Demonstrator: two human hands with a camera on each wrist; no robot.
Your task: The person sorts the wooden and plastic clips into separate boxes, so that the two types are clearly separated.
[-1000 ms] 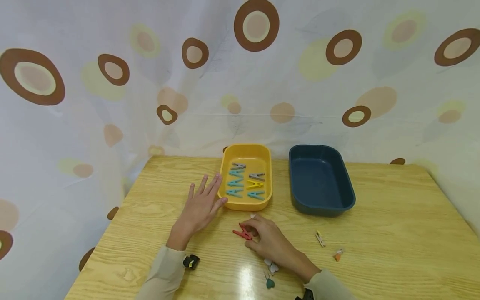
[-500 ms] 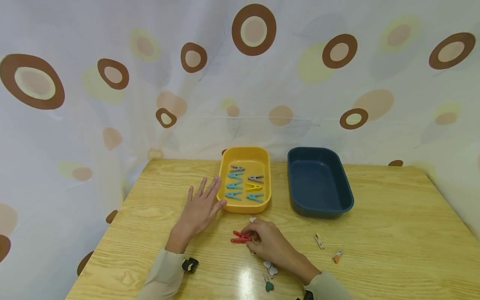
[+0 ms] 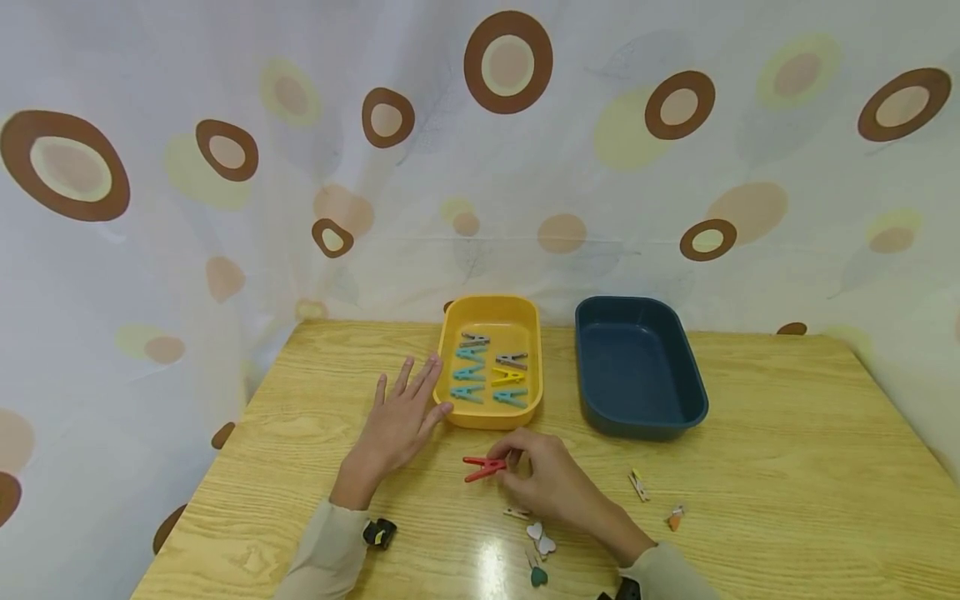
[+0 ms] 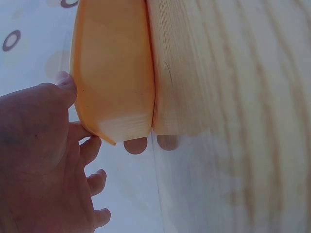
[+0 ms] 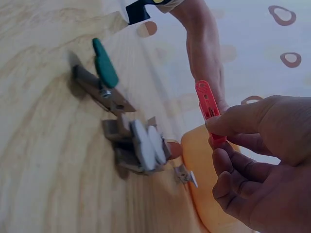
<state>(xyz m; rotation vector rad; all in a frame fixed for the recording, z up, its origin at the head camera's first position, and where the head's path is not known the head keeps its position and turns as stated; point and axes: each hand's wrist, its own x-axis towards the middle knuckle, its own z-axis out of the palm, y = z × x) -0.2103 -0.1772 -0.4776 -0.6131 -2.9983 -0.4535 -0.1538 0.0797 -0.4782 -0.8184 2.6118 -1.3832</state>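
My right hand [image 3: 551, 479] pinches a red clothespin [image 3: 483, 468] between thumb and fingers, in front of the yellow tray [image 3: 491, 421]. Its two legs point left in the head view. The right wrist view shows the red clothespin [image 5: 204, 94] edge-on, thumb pressed on its side. My left hand [image 3: 396, 429] lies with fingers spread at the tray's left side, thumb at the near corner. In the left wrist view the left thumb and a finger touch the tray's rim [image 4: 76, 97]. Inside the tray, blue clothespins [image 3: 467, 393], a yellow clothespin [image 3: 508, 377] and grey clothespins [image 3: 512, 360] lie in two columns.
A navy tray [image 3: 641, 429] stands right of the yellow one. Near my right forearm lie a small wooden clip [image 3: 516, 513], white heart clips [image 3: 545, 545] and a green heart clip [image 3: 538, 576]. Farther right are a yellow-tipped clip [image 3: 638, 485] and an orange clip [image 3: 675, 520].
My right hand has shifted slightly and turned the red clothespin, so its legs now point left. The small wooden clip below shows more fully. My left hand stays at the tray.
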